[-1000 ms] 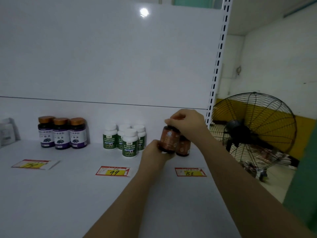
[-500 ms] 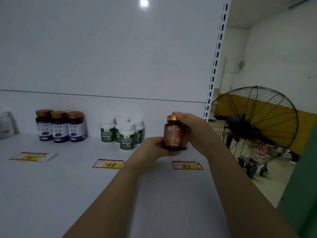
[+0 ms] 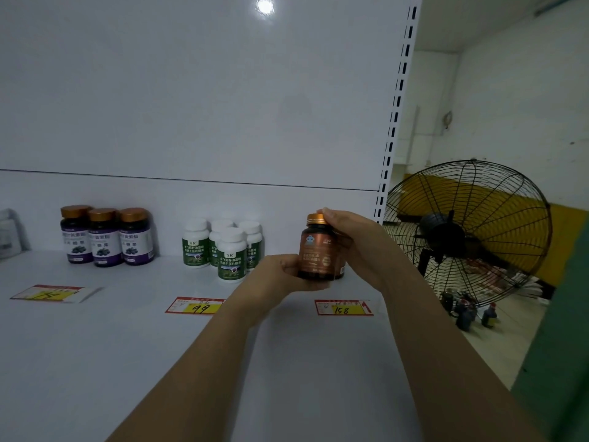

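Just past the 158 price tag [image 3: 343, 307] on the white shelf [image 3: 95, 346], the left hand [image 3: 280, 275] cups the base of a brown bottle [image 3: 317, 250], its fingers curled under it. The right hand [image 3: 357, 240] wraps its fingers round the far side, one fingertip on the gold cap. The bottle is upright. Farther back stand white bottles [image 3: 231, 253] and purple bottles [image 3: 105, 237], with a fan [image 3: 465, 231] beyond.

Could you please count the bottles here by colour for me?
Purple bottles: 3
White bottles: 4
Brown bottles: 2 (one held, one partly hidden behind it)
Total: 9
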`<state>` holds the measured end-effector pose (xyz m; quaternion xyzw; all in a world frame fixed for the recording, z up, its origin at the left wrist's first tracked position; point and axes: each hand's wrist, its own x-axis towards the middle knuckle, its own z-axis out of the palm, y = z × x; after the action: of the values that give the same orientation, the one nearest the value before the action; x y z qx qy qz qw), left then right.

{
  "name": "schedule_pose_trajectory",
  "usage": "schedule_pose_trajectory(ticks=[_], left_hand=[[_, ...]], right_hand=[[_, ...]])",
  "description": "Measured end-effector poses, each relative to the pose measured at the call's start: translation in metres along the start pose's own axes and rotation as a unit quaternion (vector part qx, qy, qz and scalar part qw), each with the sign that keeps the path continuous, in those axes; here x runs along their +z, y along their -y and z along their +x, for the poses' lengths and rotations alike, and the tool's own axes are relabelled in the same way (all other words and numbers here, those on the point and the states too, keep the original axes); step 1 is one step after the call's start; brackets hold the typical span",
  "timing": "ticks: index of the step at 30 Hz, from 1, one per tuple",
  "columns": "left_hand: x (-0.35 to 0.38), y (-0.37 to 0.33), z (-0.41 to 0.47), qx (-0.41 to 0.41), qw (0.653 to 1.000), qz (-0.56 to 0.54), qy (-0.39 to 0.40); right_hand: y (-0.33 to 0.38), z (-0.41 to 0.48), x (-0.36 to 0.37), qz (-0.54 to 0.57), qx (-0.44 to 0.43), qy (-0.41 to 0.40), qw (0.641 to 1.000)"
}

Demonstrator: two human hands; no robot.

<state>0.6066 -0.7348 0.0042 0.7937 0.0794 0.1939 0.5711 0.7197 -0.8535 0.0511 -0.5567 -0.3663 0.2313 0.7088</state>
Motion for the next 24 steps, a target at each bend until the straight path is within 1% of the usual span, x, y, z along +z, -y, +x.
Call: schedule_pose_trajectory(ticks=[4, 8, 11, 14, 16, 18, 19, 22, 24], left_hand=[[0.000, -0.004, -0.002, 0.005, 1.000, -0.008, -0.004], [0.002, -0.008, -0.003, 0.005, 1.000, 0.001, -0.020], [0.003, -0.011, -0.005, 0.001, 0.999, -0.023, 0.033], [0.004, -0.012, -0.005, -0.018, 0.996, -0.059, 0.066], [0.003, -0.012, -0.004, -0.024, 0.996, -0.072, 0.053], [0.002, -0.013, -0.005, -0.012, 0.999, -0.039, 0.012], [0.003, -0.013, -0.005, -0.008, 1.000, -0.014, -0.013], [0.007, -0.013, -0.003, -0.025, 0.994, 0.075, -0.071], [0.008, -0.013, -0.002, -0.037, 0.993, 0.087, -0.067]], right_hand=[[0.002, -0.001, 0.003, -0.020, -0.005, 0.001, 1.000], [0.001, 0.000, 0.006, -0.083, -0.022, -0.042, 0.995], [0.002, 0.000, 0.001, -0.046, -0.028, -0.060, 0.997], [0.004, -0.002, 0.001, 0.019, -0.017, -0.029, 0.999], [0.005, -0.003, 0.003, 0.044, -0.005, -0.003, 0.999], [0.005, -0.004, 0.006, 0.037, -0.001, 0.005, 0.999], [0.004, -0.004, 0.007, 0.016, -0.006, 0.002, 1.000], [-0.001, -0.004, 0.009, -0.091, -0.040, -0.041, 0.994], [-0.003, -0.002, 0.006, -0.102, -0.055, -0.066, 0.991]])
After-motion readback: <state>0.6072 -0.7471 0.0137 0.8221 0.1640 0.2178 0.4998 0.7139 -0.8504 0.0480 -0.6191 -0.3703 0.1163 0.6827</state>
